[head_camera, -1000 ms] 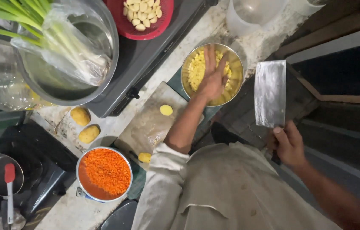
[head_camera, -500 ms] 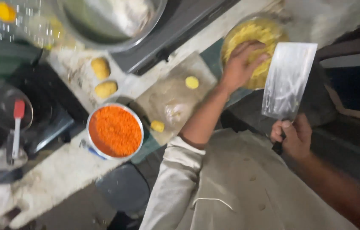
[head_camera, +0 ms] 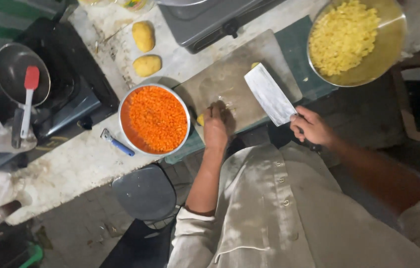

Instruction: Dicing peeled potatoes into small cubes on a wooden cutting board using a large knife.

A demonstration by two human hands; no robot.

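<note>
Cleaver (head_camera: 270, 94) in right hand (head_camera: 311, 126), left hand (head_camera: 216, 128) on board (head_camera: 230, 79)

Lying pale and stained beside the dark stove (head_camera: 66, 94): a worn counter (head_camera: 71, 164). Standing below it on gritty grey floor (head_camera: 81, 233): a round stool (head_camera: 145, 191).

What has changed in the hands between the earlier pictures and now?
The left hand left the bowl of yellow pieces and now rests on the cutting board. The right hand lowered the cleaver over the board. The orange bowl and potatoes stayed.
</note>
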